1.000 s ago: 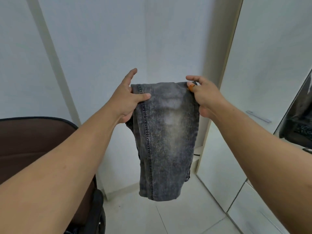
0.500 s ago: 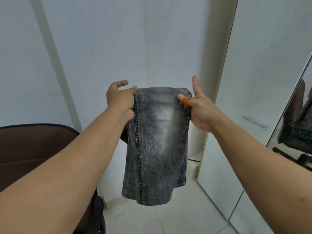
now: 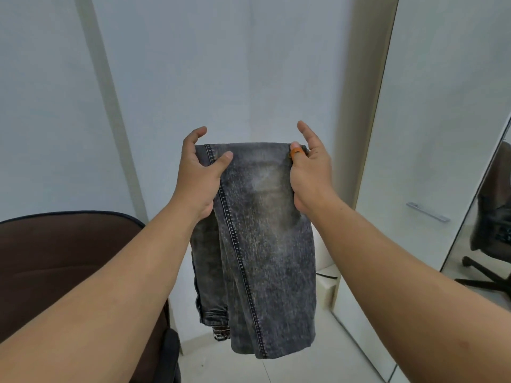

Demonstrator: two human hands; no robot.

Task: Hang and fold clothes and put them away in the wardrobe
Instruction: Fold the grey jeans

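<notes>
A pair of washed grey jeans [image 3: 265, 244], folded over, hangs in the air in front of me. My left hand [image 3: 199, 172] pinches the top left corner, thumb on the front and fingers behind. My right hand [image 3: 309, 172] pinches the top right corner; its thumb has an orange band on it and the index finger points up. The fold runs level between both hands. The lower end of the jeans dangles above the floor, with a second layer showing at the lower left.
A brown office chair back [image 3: 69, 258] stands at the lower left. A white wardrobe door [image 3: 442, 134] with a metal handle [image 3: 427, 212] is on the right, and a mirror [image 3: 492, 230] beside it reflects a chair. White walls lie ahead, pale floor tiles [image 3: 290, 366] below.
The jeans swung slightly and now hang a little lower and to the right. My left thumb has come onto the front of the cloth. The view turned, showing more mirror.
</notes>
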